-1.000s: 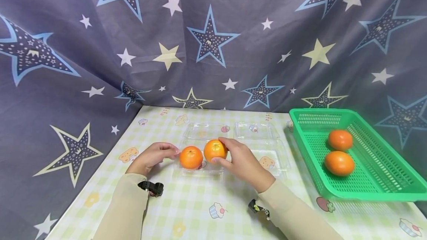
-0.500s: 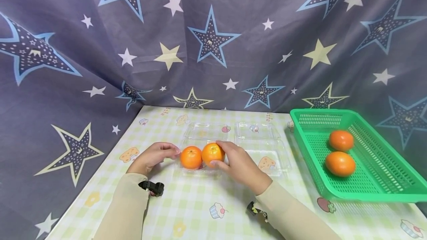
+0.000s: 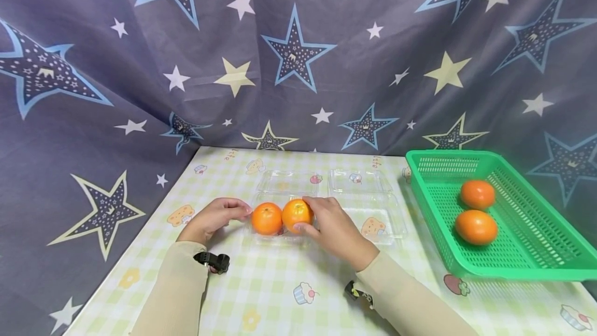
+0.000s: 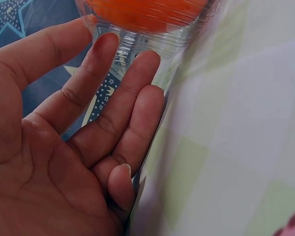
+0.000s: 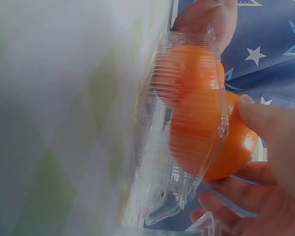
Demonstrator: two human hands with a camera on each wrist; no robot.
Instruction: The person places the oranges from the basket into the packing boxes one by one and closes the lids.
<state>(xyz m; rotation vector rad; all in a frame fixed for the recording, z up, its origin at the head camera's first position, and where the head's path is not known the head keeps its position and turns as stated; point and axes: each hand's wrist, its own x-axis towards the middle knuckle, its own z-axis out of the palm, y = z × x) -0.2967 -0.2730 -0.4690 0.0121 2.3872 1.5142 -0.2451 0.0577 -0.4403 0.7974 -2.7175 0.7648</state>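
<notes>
Two oranges sit side by side in a clear plastic clamshell box (image 3: 280, 240) on the table. My right hand (image 3: 326, 224) grips the right orange (image 3: 296, 214) (image 5: 221, 142), fingers curled round it inside the box. The left orange (image 3: 266, 218) (image 5: 191, 69) lies free beside it. My left hand (image 3: 219, 215) (image 4: 88, 118) rests with straight fingers against the box's left wall (image 4: 137, 42), touching the plastic. The box lid (image 3: 286, 182) lies open behind.
A second clear clamshell box (image 3: 380, 214) lies open to the right. A green plastic basket (image 3: 536, 253) at the right edge holds two more oranges (image 3: 477, 194) (image 3: 475, 227). A star-patterned cloth hangs behind and at the left of the checked tablecloth (image 3: 280, 294).
My right hand has lowered its orange leftwards into the box until it sits against the other orange. The left hand has stayed at the box's side.
</notes>
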